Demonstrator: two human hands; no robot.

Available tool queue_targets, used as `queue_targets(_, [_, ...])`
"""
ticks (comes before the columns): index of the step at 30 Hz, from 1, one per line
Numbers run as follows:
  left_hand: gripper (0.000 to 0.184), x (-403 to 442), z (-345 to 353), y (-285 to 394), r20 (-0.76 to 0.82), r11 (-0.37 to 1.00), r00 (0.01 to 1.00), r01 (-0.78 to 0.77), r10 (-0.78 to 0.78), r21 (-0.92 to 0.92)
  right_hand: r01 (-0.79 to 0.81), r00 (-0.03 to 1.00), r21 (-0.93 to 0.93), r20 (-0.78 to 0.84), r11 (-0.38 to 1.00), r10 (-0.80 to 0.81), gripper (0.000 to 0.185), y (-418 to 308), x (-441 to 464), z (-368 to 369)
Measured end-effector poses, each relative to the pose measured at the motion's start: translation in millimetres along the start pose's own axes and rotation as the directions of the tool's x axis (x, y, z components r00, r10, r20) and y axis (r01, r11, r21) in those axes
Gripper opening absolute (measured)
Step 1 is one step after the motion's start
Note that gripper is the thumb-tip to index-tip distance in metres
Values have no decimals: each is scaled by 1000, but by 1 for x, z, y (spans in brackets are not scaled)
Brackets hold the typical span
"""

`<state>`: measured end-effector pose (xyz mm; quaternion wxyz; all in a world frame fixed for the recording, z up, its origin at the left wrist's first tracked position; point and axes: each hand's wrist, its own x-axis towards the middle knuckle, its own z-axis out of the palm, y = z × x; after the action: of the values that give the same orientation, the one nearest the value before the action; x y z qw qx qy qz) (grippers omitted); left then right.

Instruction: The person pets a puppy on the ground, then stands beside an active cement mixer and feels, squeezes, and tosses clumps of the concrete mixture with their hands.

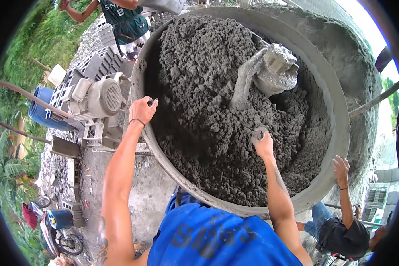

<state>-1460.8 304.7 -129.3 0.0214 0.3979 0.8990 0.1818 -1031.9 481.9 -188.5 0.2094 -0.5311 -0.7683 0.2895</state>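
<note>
A wide metal mixer drum (341, 146) holds a heap of crumbly grey mortar (199, 66). At the drum's left rim is my left hand (143, 110), its fingers curled together; what they hold, if anything, is hidden. A dark band circles that wrist. My right hand (264, 144) hangs over the mortar with its fingers bent inward and grey at the tips; I cannot make out what is in them. Beyond it, a mortar-caked mixing arm (248, 77) joins a crusted central hub (277, 71).
A motor (106, 97) stands left of the drum, near hollow blocks (99, 60) and a blue barrel (44, 108). At right, a person in dark clothes (343, 237) has a hand (341, 168) near the rim. Another person (124, 22) stands at upper left. A motorcycle (60, 235) is parked lower left.
</note>
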Motion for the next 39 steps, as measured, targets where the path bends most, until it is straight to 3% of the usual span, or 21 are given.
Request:
queue_targets(3, [38,0,6,-11,-137,994,991,-14,-2,-112,-36,999,41,-1,998,37,41,-20,4,-2])
queue_targets(5, [38,2,12,-22,-312,963,950,-107,25,-246,-76,997,67,8,995,76,48,-29,2,-4])
queue_targets(8, [39,2,3,-21,-356,920,932,-78,-69,-384,-79,996,133,55,988,72,48,-8,2,6])
queue_targets(9, [39,3,3,-24,-363,916,928,-72,-84,-395,-66,997,246,56,967,54,48,-12,-2,7])
queue_targets(10, [39,8,2,-28,-365,914,928,-78,-80,-399,-64,997,245,49,967,54,48,-16,-4,5])
queue_targets(12, [37,13,5,-34,-444,933,892,-89,-80,-348,-185,966,71,199,980,168,51,-25,-12,1])
queue_targets(13, [36,12,0,-33,-427,925,897,-62,-113,-374,-53,995,-69,85,996,59,56,-19,-20,11])
queue_targets(17, [34,25,-11,-46,-482,867,859,-99,-174,-488,-145,988,-81,50,986,149,59,-19,-33,27])
queue_targets(20, [37,29,-10,-57,-515,855,838,-126,-180,-504,-285,957,48,-32,957,287,61,-15,-34,27])
queue_targets(22, [36,32,-8,-64,-511,871,841,-108,-176,-479,-393,919,121,10,911,395,63,-22,-29,18])
queue_targets(24, [39,33,-5,-67,-558,838,813,-183,-165,-514,-467,884,-14,-1,884,467,77,-12,-21,14])
queue_targets(28, [47,40,5,-86,-574,878,811,-190,-112,-439,-538,842,-93,-15,838,540,83,-8,-14,2])
queue_targets(30, [55,41,3,-89,-476,871,873,-147,-108,-468,-532,844,-124,-5,837,536,85,6,-12,2])
queue_targets(32, [60,43,-9,-90,-387,856,903,-345,189,-386,-537,842,-149,-52,830,536,84,5,-8,5])
queue_targets(34, [62,41,-19,-89,-298,857,928,-332,222,-395,-461,887,-187,-60,867,459,81,3,-9,2])
queue_targets(36, [62,45,-20,-94,-168,860,954,-298,249,-415,-514,857,-137,-30,847,515,76,-2,-5,-7])
queue_targets(39, [61,52,-15,-101,-160,845,943,-331,290,-419,-419,906,-128,4,899,423,68,115,26,5])
